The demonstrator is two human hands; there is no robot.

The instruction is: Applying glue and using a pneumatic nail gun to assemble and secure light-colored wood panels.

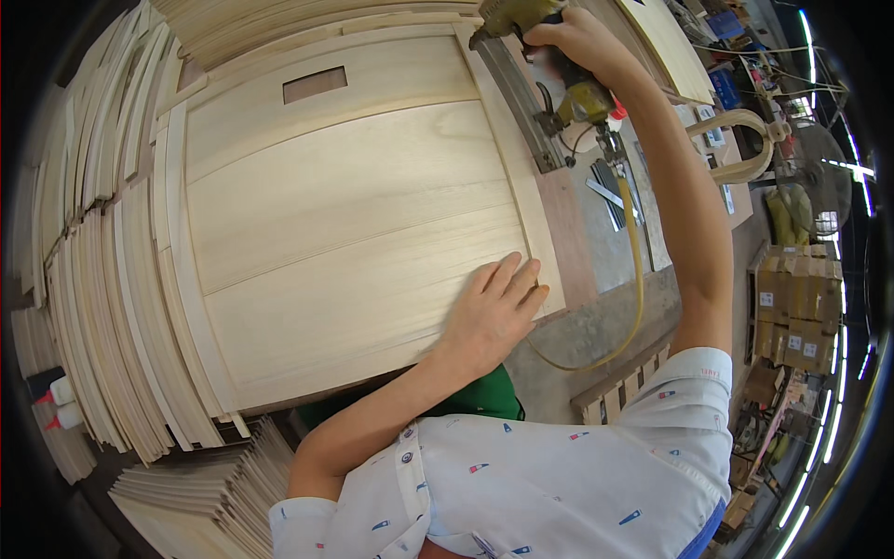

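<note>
Head view: my right hand (577, 42) grips the nail gun (549, 70) at the wooden panel's (354, 214) far right edge; my left hand (494, 312), fingers pressed together, braces near. A slip could skew the nail.

Stacked brown cardboard boxes (796, 307) stand at the right edge, each bearing a small white rectangular label (766, 299). Two white squeeze bottles with red nozzles (56, 402) lie at the lower left. Blue containers (725, 88), possibly crates, sit at upper right.
</note>
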